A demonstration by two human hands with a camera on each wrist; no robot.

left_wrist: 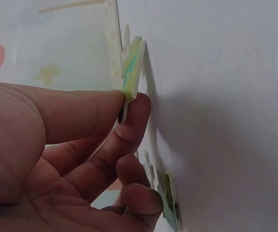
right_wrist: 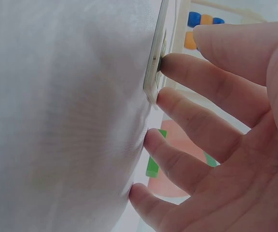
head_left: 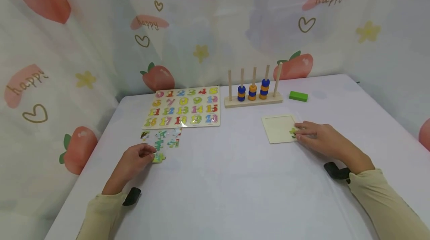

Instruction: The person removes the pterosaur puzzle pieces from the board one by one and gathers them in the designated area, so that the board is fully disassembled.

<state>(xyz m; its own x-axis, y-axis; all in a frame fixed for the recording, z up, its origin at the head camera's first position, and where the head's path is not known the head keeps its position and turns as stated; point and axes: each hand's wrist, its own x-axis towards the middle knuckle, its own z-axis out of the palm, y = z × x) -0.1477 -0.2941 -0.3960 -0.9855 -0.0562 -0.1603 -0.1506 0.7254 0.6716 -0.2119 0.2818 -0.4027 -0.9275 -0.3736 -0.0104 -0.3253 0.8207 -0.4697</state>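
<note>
In the head view my left hand (head_left: pixel 132 161) is at the left of the table. Its thumb and index finger pinch a green and yellow jigsaw puzzle piece (left_wrist: pixel 133 67), seen edge-on and raised off the cloth in the left wrist view. More loose puzzle pieces (head_left: pixel 159 143) lie just beyond that hand. On the right, my right hand (head_left: pixel 322 141) reaches over the lower right corner of a pale wooden puzzle tray (head_left: pixel 277 131). Its fingers are extended, the index fingertip touching a small green piece (head_left: pixel 292 131) in that corner, while other fingertips rest at the tray's edge and on the table.
A wooden number board (head_left: pixel 183 121) lies behind the loose pieces. Right of it stands a peg rack (head_left: pixel 253 102) with blue and orange beads on three pegs. A green block (head_left: pixel 298 96) sits behind the tray. A patterned curtain (head_left: pixel 228 38) closes off the back.
</note>
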